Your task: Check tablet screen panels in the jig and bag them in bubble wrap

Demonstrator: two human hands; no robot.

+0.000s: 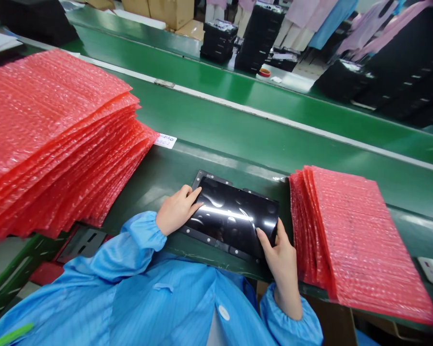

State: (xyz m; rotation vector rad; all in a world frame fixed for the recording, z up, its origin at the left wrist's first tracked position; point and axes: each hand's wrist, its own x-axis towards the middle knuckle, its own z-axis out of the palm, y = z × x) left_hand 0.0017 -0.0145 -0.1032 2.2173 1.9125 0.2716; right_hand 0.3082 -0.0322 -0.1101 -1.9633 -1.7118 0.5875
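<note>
A glossy black screen panel lies before me on a dark flat frame with light round spots along its edges. My left hand grips the panel's left edge, fingers resting on its surface. At the right edge, my right hand has its thumb on top and its fingers round the side. Bright reflections and bubble-like marks show on the panel. The undersides of both grips are hidden.
Red bubble-wrap bags form a tall stack on the left and a lower stack on the right. A green conveyor belt runs beyond the bench. Black tray stacks stand farther back, near people in pink and blue clothing.
</note>
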